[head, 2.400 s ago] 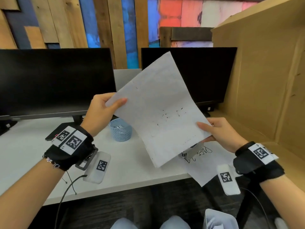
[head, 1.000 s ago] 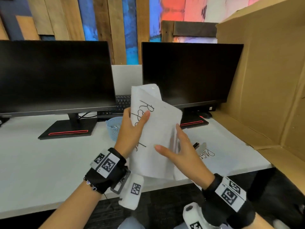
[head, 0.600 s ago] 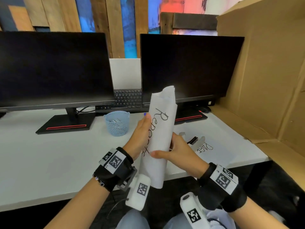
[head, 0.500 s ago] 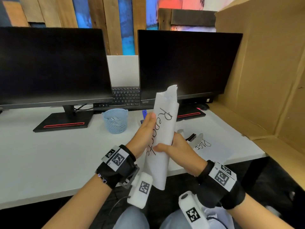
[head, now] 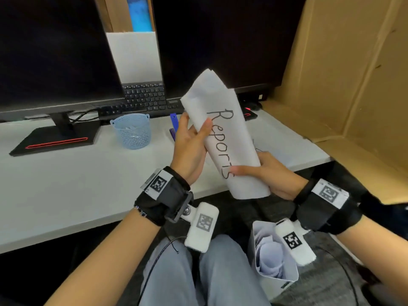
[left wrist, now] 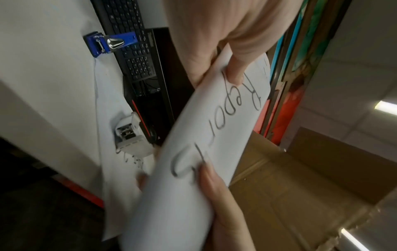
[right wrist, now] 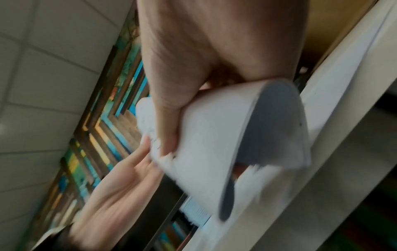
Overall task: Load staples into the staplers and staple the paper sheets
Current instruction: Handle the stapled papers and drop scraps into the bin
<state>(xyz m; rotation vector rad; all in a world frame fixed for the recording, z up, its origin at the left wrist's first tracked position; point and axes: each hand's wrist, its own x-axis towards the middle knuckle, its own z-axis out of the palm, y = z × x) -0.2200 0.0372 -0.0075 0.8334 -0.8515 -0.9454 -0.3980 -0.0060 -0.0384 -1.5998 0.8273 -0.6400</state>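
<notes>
Cardboard (head: 344, 69) is walling off the right side of the desk (head: 66, 184), rising behind its right corner and folding out level past its right edge. Two dark monitors (head: 55, 51) are standing along the back of the desk, with a keyboard (head: 143, 98) lying between their bases. Bare white surface is stretching left of the hands, toward the desk's front edge. A blue basket (head: 132, 133) is sitting on the desk in front of the keyboard, and a blue stapler (left wrist: 109, 42) is lying just right of the basket, near the keyboard. A white stapler (left wrist: 128, 135) is resting on a sheet (left wrist: 111, 95) at the desk's right front part.

Over the desk's front edge, a paper roll (head: 227, 138) marked "Reports" is being held in the air. Its long axis is running diagonally: the top end is pointing up toward the right monitor, the lower end is pointing down past the desk edge toward the lap. The lower end is showing as an open tube in the right wrist view.

Left hand (head: 189, 146) is cupping the roll's upper left side, thumb pressing on the writing. Right hand (head: 271, 175) is wrapping around the lower part, thumb across the front. A white bin (head: 273, 257) holding paper rolls is sitting below the desk edge, beside the right knee.
</notes>
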